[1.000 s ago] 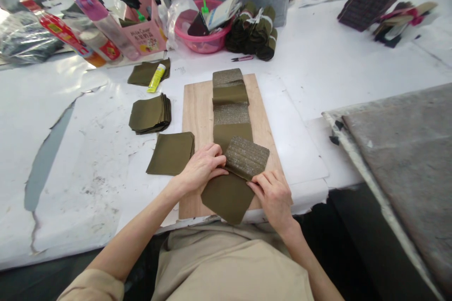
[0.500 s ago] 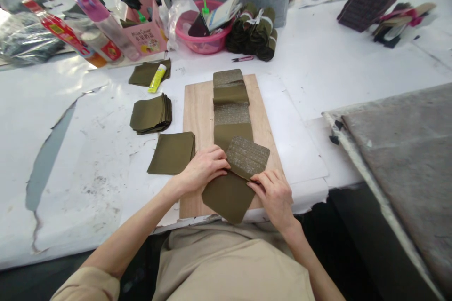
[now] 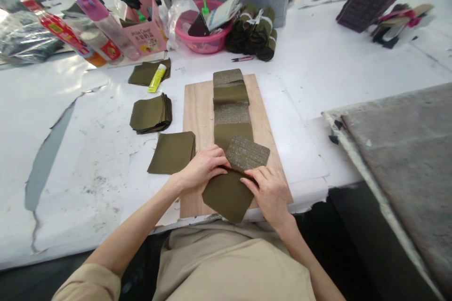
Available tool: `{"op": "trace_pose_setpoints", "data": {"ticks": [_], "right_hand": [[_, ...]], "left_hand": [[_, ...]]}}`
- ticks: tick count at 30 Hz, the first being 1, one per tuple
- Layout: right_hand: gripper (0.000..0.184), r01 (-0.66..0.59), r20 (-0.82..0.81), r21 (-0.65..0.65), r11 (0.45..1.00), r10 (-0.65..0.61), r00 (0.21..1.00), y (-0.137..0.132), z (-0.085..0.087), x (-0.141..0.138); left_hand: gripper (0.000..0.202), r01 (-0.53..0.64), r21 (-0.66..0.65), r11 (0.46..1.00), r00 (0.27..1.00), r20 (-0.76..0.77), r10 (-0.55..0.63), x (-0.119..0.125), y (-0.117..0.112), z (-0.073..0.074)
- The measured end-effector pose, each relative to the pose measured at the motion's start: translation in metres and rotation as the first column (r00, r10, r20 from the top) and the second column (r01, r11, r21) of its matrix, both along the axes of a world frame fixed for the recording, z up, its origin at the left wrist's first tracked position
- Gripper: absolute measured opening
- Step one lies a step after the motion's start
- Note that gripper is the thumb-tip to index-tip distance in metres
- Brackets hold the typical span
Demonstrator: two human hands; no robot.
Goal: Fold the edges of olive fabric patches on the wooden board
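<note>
An olive fabric piece [image 3: 229,196] lies at the near end of a wooden board [image 3: 197,103], its far edge folded over. My left hand [image 3: 206,164] pinches the left end of that fold. With thumb and fingers closed, my right hand [image 3: 270,190] grips the fold further right. Just beyond the fold, a speckled, ribbed grey-brown patch [image 3: 249,151] shows. Further up the board runs a column of overlapping olive and speckled fabric pieces [image 3: 233,131]. Left of my left hand sits a stack of olive fabric pieces [image 3: 171,153].
Two more olive fabric stacks [image 3: 150,114] lie farther left, the back one under a yellow tube [image 3: 157,78]. At the back stand a pink basket [image 3: 201,44], tied olive rolls [image 3: 256,33], small pink snips [image 3: 242,59] and bottles [image 3: 56,28]. A grey padded surface [image 3: 399,136] is at right.
My right hand has slid slightly left and up along the fabric fold. My left hand stays at nearly the same spot.
</note>
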State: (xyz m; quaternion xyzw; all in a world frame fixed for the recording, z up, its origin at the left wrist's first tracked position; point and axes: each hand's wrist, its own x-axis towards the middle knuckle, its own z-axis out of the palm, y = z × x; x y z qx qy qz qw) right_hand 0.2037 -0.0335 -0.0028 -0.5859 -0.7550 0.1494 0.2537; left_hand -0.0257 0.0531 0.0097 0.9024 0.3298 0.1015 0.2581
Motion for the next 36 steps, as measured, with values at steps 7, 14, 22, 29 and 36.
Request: {"op": "trace_pose_setpoints", "data": {"ticks": [7,14,22,29,36], "right_hand": [[0.011,0.025,0.002,0.018,1.0,-0.025,1.0,0.001,-0.006,-0.01],[0.016,0.011,0.009,0.038,0.999,-0.012,1.0,0.0,-0.009,-0.01],[0.023,-0.018,0.041,0.084,0.996,0.014,0.999,0.0,-0.011,-0.011],[0.026,-0.017,0.062,0.12,0.993,0.009,0.998,0.001,-0.01,-0.013],[0.032,-0.053,0.12,0.12,0.991,0.038,0.992,0.002,-0.011,-0.013]], "left_hand": [[0.021,-0.124,-0.01,0.992,0.975,0.185,0.124,-0.005,-0.008,-0.011],[0.019,-0.174,0.063,0.983,0.953,0.263,0.152,-0.007,-0.013,-0.018],[0.02,-0.164,0.131,0.978,0.956,0.266,0.124,-0.012,-0.014,-0.02],[0.02,-0.114,0.195,0.974,0.982,0.173,0.08,-0.015,-0.016,-0.02],[0.018,-0.149,0.176,0.973,0.965,0.243,0.104,-0.014,-0.017,-0.025]]}}
